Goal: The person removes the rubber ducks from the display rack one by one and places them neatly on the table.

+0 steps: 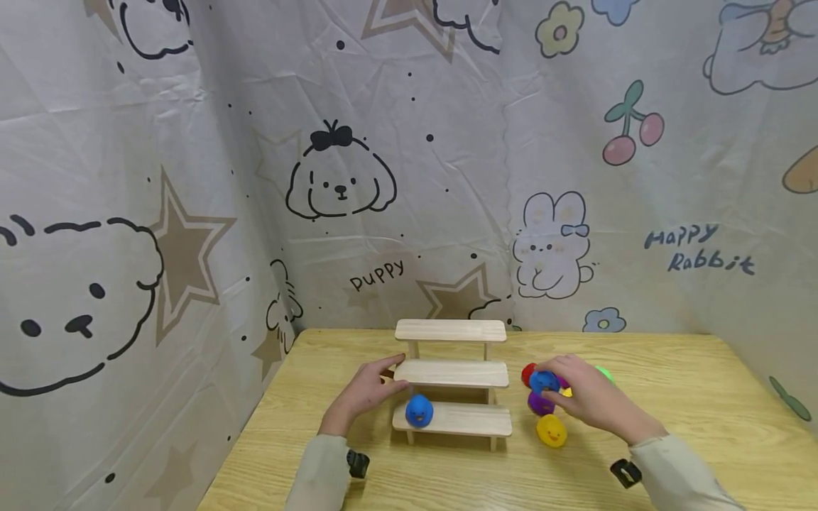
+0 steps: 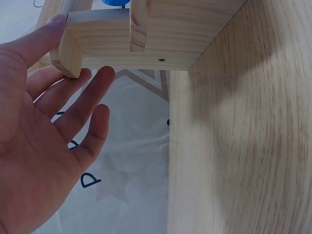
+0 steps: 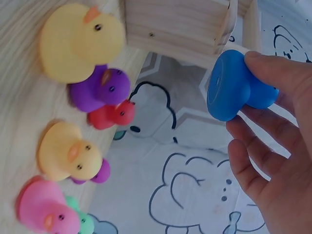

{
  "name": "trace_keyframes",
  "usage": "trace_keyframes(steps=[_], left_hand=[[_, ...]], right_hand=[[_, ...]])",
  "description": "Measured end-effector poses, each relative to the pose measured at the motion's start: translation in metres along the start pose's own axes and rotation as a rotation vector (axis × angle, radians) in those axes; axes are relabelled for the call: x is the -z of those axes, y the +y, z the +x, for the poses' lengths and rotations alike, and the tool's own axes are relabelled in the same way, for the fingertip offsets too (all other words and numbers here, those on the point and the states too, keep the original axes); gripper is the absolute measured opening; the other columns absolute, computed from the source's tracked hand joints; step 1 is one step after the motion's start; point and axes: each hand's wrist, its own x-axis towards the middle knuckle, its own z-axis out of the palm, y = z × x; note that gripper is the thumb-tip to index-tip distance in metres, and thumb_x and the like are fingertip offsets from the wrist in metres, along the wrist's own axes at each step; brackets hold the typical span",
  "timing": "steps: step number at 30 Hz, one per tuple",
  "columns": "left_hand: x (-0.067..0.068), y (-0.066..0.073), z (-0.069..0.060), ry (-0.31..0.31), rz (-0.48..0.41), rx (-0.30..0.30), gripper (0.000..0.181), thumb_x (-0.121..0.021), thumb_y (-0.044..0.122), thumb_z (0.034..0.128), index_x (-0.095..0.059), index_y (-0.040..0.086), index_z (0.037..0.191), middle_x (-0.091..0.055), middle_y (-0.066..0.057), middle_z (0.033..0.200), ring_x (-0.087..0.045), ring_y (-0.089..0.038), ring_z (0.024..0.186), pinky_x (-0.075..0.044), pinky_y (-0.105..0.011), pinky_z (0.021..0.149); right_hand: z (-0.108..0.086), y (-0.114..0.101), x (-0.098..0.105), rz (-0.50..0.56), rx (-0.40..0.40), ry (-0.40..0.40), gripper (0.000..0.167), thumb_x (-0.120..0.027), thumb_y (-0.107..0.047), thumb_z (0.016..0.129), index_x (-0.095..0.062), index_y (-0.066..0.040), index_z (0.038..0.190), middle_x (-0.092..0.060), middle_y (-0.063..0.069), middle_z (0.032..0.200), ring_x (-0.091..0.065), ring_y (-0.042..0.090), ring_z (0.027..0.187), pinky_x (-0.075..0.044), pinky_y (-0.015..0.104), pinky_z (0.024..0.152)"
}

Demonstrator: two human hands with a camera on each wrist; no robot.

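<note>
A three-step wooden display shelf [image 1: 450, 372] stands on the table. My left hand [image 1: 364, 390] grips the left end of its middle step; in the left wrist view the thumb lies on one face and fingers reach around behind the board. One blue rubber duck [image 1: 419, 411] sits at the left of the bottom step. Right of the shelf, my right hand [image 1: 591, 397] pinches another blue rubber duck [image 3: 229, 85] between thumb and fingers. In the right wrist view this duck is off the table, its flat base turned toward the shelf side.
Beside the shelf, loose rubber ducks stand on the table: yellow [image 1: 552, 431], purple [image 1: 541, 403], red [image 1: 528, 373], green [image 1: 603, 373] and pink [image 3: 46, 207]. Some are partly hidden behind my right hand in the head view. A printed curtain [image 1: 447, 213] hangs behind the table.
</note>
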Motion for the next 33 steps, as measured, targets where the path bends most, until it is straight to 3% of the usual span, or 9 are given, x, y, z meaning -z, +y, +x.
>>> trace_keyframes(steps=[10,16,22,28,33], left_hand=[[0.000,0.001,-0.001,0.000,0.021,0.008,0.058,-0.062,0.041,0.0902,-0.049,0.013,0.139,-0.058,-0.008,0.127,-0.061,-0.018,0.088,-0.048,-0.028,0.066],[0.000,0.001,0.000,-0.015,0.015,0.034,0.058,-0.062,0.041,0.0901,-0.048,0.014,0.140,-0.061,-0.008,0.121,-0.061,-0.015,0.085,-0.048,-0.028,0.066],[0.001,0.002,0.000,-0.023,-0.006,0.019,0.057,-0.063,0.037,0.0908,-0.048,0.012,0.140,-0.060,-0.011,0.122,-0.062,-0.016,0.084,-0.049,-0.029,0.067],[0.001,-0.001,0.000,-0.018,-0.015,0.024,0.057,-0.063,0.036,0.0908,-0.048,0.012,0.141,-0.063,-0.010,0.115,-0.062,-0.018,0.084,-0.048,-0.029,0.065],[0.000,-0.001,0.000,-0.016,-0.012,0.009,0.057,-0.062,0.036,0.0913,-0.047,0.011,0.141,-0.061,-0.011,0.121,-0.063,-0.018,0.084,-0.049,-0.028,0.067]], right_hand=[[-0.019,0.020,-0.001,-0.043,-0.022,0.019,0.035,-0.081,-0.011,0.073,-0.065,-0.011,0.105,-0.063,-0.002,0.101,-0.055,0.014,0.087,-0.052,0.037,0.076],[-0.030,0.031,-0.002,-0.029,-0.083,-0.004,0.037,-0.081,-0.011,0.073,-0.066,-0.009,0.107,-0.064,0.003,0.104,-0.058,0.022,0.094,-0.050,0.045,0.082],[-0.040,0.037,0.000,0.007,-0.175,-0.057,0.039,-0.081,-0.010,0.073,-0.065,-0.007,0.108,-0.064,0.005,0.104,-0.058,0.026,0.094,-0.050,0.047,0.081],[-0.047,0.043,-0.003,-0.004,-0.195,-0.066,0.040,-0.083,-0.011,0.071,-0.066,-0.007,0.108,-0.064,0.008,0.106,-0.059,0.029,0.096,-0.050,0.048,0.080],[-0.051,0.048,-0.005,-0.004,-0.195,-0.101,0.040,-0.084,-0.012,0.070,-0.067,-0.007,0.106,-0.064,0.007,0.105,-0.060,0.028,0.095,-0.050,0.048,0.080]])
